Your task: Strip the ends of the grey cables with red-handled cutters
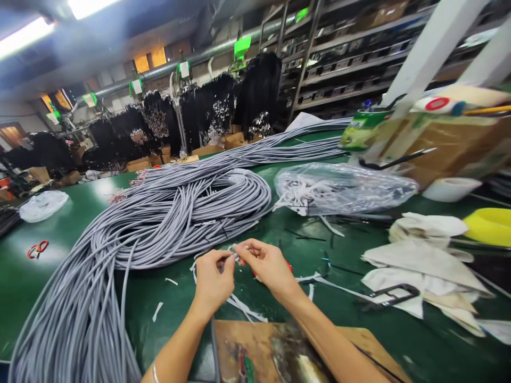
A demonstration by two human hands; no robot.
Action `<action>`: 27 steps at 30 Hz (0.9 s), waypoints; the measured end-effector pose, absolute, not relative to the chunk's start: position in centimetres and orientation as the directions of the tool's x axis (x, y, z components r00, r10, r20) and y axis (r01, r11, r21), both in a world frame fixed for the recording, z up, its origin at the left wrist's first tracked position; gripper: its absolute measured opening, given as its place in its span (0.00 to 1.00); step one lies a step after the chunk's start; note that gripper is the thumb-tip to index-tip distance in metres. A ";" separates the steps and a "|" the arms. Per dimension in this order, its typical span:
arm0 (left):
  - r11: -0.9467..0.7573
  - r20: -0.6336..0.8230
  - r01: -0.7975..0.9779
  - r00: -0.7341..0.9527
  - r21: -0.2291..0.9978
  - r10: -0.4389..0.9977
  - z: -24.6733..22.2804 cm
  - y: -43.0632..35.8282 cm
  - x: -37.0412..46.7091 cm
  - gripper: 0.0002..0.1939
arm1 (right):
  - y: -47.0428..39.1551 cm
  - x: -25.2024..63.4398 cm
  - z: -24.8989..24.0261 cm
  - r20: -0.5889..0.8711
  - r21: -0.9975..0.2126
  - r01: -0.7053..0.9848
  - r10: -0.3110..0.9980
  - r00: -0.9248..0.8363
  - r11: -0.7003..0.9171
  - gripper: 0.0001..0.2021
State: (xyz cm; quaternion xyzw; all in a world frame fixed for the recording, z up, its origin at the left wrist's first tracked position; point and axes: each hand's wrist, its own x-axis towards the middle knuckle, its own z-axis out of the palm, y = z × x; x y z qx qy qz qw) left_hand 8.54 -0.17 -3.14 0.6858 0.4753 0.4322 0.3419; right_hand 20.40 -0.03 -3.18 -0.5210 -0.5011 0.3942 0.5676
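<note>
My left hand (215, 276) and my right hand (267, 264) meet over the green table, fingertips almost touching. Both are closed in a pinch around something small and whitish (235, 255), mostly covered by the fingers, so its kind is unclear. Below my left hand, a single grey cable (216, 346) runs up from the near edge. White strips (243, 307) lie on the table under the hands. A red object (288, 266) shows partly behind my right hand. Just beyond, a large coiled bundle of grey cables (235, 197) spreads leftward.
A clear plastic bag (359, 186) with white strips lies beyond the hands. Whitish cloths (423, 266) and a white tape roll (451, 189) are at right. Red-handled scissors (38, 248) lie far left. A brown board (239, 340) with a green-handled tool (248, 367) sits in front.
</note>
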 end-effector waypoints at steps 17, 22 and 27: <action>-0.315 0.316 0.253 0.039 0.915 0.948 -2.8 0.0 8.0 0.13 | -0.9 20.2 -3.8 0.487 -0.760 0.559 0.860 0.154 0.330 0.20; -0.352 0.353 0.270 0.046 0.896 0.934 -2.6 -0.2 8.2 0.13 | -1.1 20.0 -4.2 0.514 -0.734 0.586 0.845 0.148 0.344 0.20; -0.317 0.311 0.224 0.061 0.922 0.948 -2.4 -0.3 8.2 0.13 | -1.0 19.9 -4.0 0.429 -0.830 0.462 0.886 0.173 0.312 0.20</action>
